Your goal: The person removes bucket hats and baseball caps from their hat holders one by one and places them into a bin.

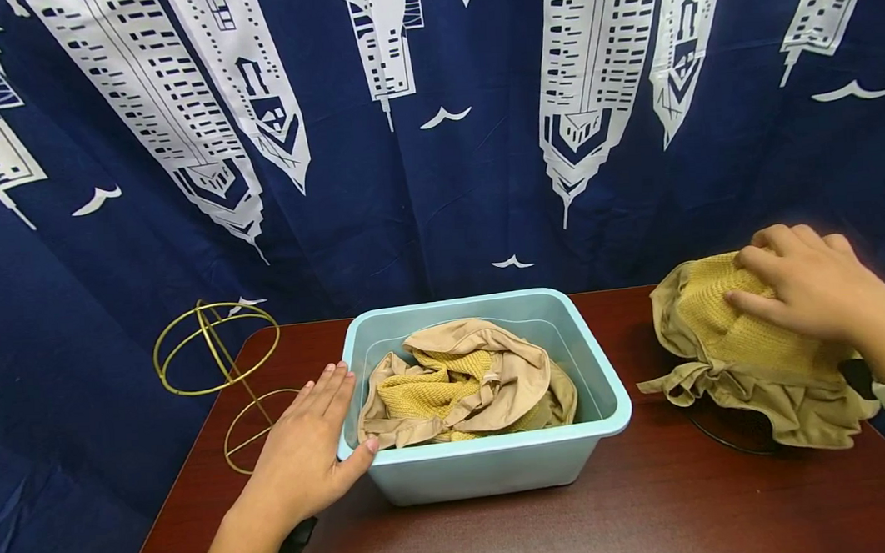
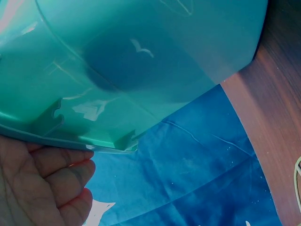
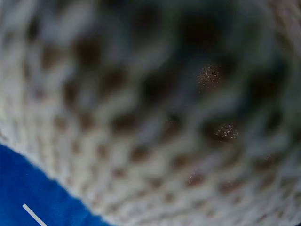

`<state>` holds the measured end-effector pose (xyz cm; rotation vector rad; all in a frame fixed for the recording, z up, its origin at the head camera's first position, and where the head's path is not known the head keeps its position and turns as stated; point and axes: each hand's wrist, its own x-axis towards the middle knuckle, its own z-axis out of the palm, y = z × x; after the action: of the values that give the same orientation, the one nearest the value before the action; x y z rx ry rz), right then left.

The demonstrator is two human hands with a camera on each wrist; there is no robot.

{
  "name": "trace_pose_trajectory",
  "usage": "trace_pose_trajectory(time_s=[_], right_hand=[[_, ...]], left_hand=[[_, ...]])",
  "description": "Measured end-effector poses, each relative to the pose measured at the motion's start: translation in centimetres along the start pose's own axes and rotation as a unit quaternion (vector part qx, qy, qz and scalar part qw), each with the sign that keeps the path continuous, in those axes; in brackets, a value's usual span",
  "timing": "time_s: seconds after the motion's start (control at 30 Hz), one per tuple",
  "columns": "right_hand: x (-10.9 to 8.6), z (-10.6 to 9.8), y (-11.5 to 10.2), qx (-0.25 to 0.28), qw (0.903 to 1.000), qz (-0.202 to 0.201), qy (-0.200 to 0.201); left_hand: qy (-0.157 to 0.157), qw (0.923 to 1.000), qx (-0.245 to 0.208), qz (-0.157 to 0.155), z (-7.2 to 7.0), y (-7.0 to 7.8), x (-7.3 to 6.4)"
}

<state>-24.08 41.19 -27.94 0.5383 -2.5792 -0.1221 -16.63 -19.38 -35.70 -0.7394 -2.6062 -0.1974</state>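
My left hand (image 1: 301, 451) rests along the left rim of a pale blue plastic bin (image 1: 490, 466), fingers extended and thumb at the near corner. In the left wrist view its fingers (image 2: 66, 181) lie right at the rim of the bin's wall (image 2: 141, 56). Inside the bin are tan and yellow woven sun hats (image 1: 487, 408), heaped together. My right hand (image 1: 811, 290) rests over the crown of a yellow woven hat with a tan brim and bow (image 1: 723, 320), its fingers spread and slightly bent. The blurred weave (image 3: 117, 155) fills the right wrist view.
Beneath the right-hand hat, a dark wire base (image 1: 729, 441) shows on the reddish-brown table (image 1: 650, 516). A gold wire hat stand (image 1: 230, 371), bare, stands at the table's left. Behind hangs a navy cloth (image 1: 446, 209) printed with white buildings and birds.
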Motion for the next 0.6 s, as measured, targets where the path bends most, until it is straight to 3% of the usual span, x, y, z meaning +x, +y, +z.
trace_pose_trajectory(time_s=[0.37,0.6], right_hand=[[0.4,-0.8,0.1,-0.005,0.9999,0.011,-0.001],[1.0,-2.0,-0.4,-0.016,0.9996,0.0,0.023]], left_hand=[[-0.001,1.0,-0.004,-0.001,0.1,0.0,0.0],[-0.002,1.0,-0.002,-0.001,0.1,-0.1,0.0]])
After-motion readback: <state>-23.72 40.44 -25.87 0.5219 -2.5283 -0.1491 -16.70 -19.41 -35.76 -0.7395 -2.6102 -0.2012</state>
